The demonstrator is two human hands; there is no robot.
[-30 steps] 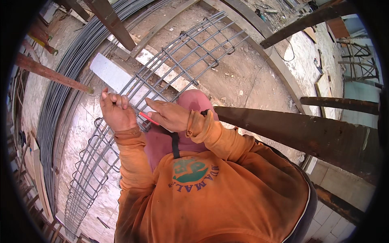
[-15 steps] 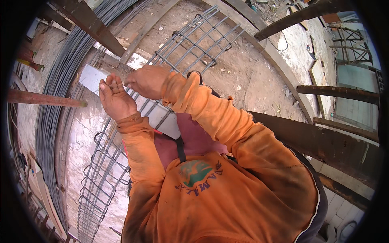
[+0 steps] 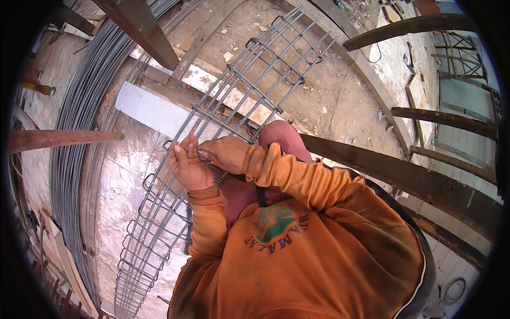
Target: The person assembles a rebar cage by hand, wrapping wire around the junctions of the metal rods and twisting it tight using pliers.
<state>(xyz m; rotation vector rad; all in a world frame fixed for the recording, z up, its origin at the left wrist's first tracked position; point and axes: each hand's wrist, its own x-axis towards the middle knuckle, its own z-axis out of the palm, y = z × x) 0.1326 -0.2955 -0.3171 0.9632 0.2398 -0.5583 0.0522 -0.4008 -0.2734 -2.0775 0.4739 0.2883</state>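
Note:
A long cage of steel rebar (image 3: 255, 90), made of lengthwise bars with square stirrups, runs diagonally in front of me. Over its middle, my left hand (image 3: 190, 166) is turned palm up with its fingers curled in at the bars. Whatever lies between those fingers is too small to make out. Close beside it, my right hand (image 3: 227, 153) is closed around a small pliers-like metal tool (image 3: 212, 163) with a bit of red on it; most of the tool is hidden by the hand. Beneath the cage, past my hands, lies a pale flat board (image 3: 151, 109).
A thick bundle of long steel rods (image 3: 79, 117) curves along the left. A red pole (image 3: 64, 140) juts in from that side. Dark beams (image 3: 393, 173) cross at the right, and a brown post (image 3: 141, 32) rises at the far left. Bare soil (image 3: 329, 106) lies beyond the cage.
Both hands have come nearer to me, down onto the bars, and the pliers-like tool now shows at my right hand. My view has shifted, so more of the cage and board is visible.

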